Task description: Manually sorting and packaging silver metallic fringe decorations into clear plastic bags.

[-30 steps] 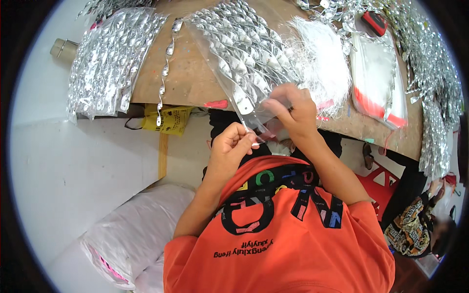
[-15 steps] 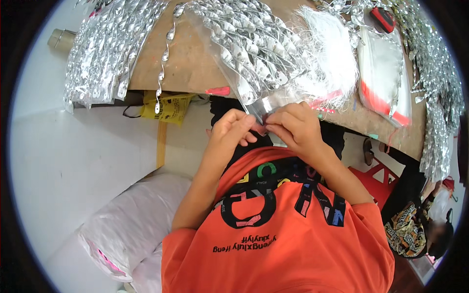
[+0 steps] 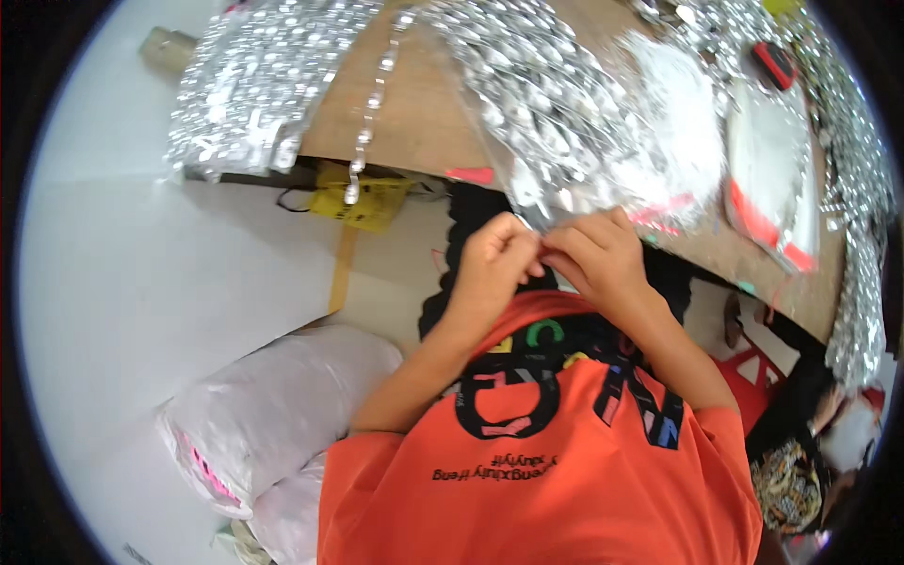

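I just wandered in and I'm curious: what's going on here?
A person in orange is working bare-handed at a brown table. The left hand and right hand meet at the near end of a clear bag of twisted silver strips, pinching it. Most of the bag lies on the table, with white strands to its right.

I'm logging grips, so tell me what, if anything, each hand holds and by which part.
The left hand and right hand pinch the clear plastic bag of silver twisted strips by its near end; blur hides the exact finger contact.
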`<action>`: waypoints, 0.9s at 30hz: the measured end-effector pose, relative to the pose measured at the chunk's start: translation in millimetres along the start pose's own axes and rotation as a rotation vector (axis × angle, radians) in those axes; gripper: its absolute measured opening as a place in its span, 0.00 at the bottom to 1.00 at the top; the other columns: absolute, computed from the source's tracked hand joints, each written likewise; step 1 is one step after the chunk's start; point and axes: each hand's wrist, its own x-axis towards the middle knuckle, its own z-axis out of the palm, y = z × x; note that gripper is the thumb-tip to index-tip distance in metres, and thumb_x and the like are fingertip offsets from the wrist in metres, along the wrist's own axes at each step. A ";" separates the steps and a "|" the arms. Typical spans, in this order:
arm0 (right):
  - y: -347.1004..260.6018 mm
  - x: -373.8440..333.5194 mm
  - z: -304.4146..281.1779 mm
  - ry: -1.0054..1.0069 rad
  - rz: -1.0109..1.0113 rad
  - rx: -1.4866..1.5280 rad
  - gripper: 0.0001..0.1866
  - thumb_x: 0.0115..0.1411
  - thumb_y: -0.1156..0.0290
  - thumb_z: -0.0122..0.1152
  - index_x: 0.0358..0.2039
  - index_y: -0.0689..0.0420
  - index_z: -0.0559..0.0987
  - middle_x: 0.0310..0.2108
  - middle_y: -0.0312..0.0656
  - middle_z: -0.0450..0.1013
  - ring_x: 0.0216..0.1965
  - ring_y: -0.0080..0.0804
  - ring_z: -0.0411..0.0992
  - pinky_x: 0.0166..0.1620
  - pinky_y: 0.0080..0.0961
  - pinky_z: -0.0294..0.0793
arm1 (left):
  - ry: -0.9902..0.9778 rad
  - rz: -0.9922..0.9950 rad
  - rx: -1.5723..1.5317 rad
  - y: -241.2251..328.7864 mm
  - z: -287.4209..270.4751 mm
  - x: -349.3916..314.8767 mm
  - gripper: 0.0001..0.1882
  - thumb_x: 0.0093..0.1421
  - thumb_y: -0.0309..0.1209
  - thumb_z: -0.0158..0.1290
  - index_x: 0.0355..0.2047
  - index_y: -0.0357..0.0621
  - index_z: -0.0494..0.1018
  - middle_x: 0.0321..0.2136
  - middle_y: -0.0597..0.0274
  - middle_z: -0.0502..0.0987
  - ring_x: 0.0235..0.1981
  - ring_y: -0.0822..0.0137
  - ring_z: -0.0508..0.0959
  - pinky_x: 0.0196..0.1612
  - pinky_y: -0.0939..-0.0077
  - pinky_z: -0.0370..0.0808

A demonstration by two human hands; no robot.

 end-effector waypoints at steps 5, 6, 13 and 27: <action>-5.2 -2.5 3.8 0.068 0.023 -0.036 0.09 0.43 0.72 0.66 0.26 0.50 0.75 0.22 0.31 0.67 0.25 0.29 0.67 0.31 0.29 0.57 | -0.008 0.051 -0.004 -3.6 5.1 -2.8 0.09 0.62 0.30 0.47 0.25 0.41 0.69 0.19 0.70 0.69 0.18 0.82 0.65 0.22 0.87 0.61; -5.9 -1.1 3.9 0.075 0.007 -0.027 0.09 0.43 0.72 0.66 0.26 0.50 0.75 0.22 0.31 0.67 0.25 0.29 0.67 0.31 0.29 0.57 | -0.003 0.050 0.035 -2.0 4.1 -3.8 0.08 0.62 0.29 0.47 0.26 0.41 0.69 0.20 0.70 0.69 0.18 0.82 0.65 0.22 0.87 0.61; -3.4 -3.5 13.7 0.110 0.034 -0.077 0.09 0.43 0.73 0.66 0.24 0.51 0.73 0.20 0.33 0.68 0.24 0.31 0.68 0.31 0.30 0.59 | 0.034 0.139 0.181 -5.5 3.5 2.8 0.09 0.60 0.28 0.49 0.23 0.41 0.69 0.16 0.72 0.68 0.16 0.83 0.65 0.20 0.87 0.61; 45.8 -95.3 -111.1 0.593 0.704 0.530 0.03 0.54 0.79 0.52 0.26 0.56 0.70 0.27 0.33 0.65 0.30 0.21 0.65 0.36 0.18 0.65 | 0.043 0.055 0.052 4.3 -20.1 -2.5 0.08 0.59 0.27 0.48 0.23 0.42 0.70 0.27 0.59 0.79 0.16 0.82 0.65 0.20 0.88 0.60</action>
